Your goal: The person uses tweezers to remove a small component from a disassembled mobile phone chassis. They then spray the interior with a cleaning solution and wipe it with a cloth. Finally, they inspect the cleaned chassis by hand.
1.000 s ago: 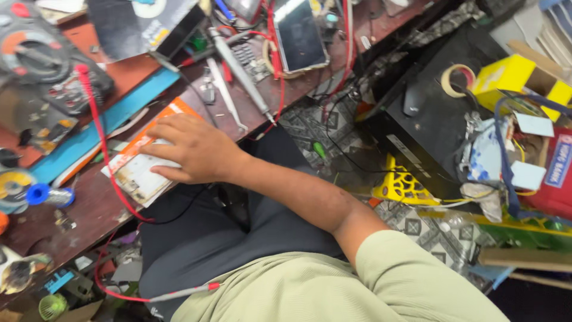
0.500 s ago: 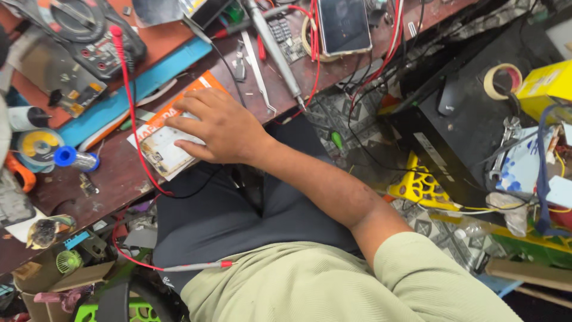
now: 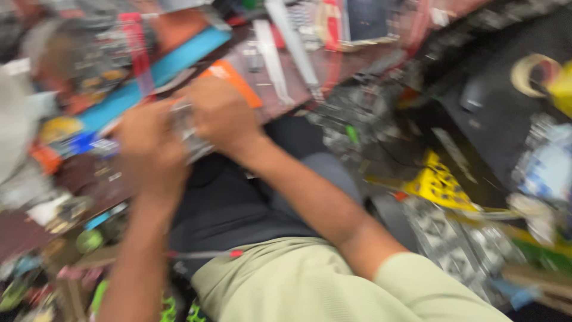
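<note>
The picture is heavily blurred by motion. My right hand (image 3: 223,116) and my left hand (image 3: 146,146) meet at the edge of a cluttered wooden workbench (image 3: 89,185), both closed around a small flat whitish pack with an orange end (image 3: 233,80). The pack lies between the hands, mostly covered by the fingers. A red wire (image 3: 138,50) runs down the bench just beyond my left hand. My dark trousers and pale green shirt fill the lower middle.
A blue mat (image 3: 173,62), a phone-like dark screen (image 3: 366,21) and metal hand tools (image 3: 292,42) lie on the bench. To the right stand a black case (image 3: 476,113), a yellow plastic crate (image 3: 438,179) and a tape roll (image 3: 527,71).
My left hand has come into view and joined the right hand on the pack. The camera has swung, blurring everything and shifting the bench.
</note>
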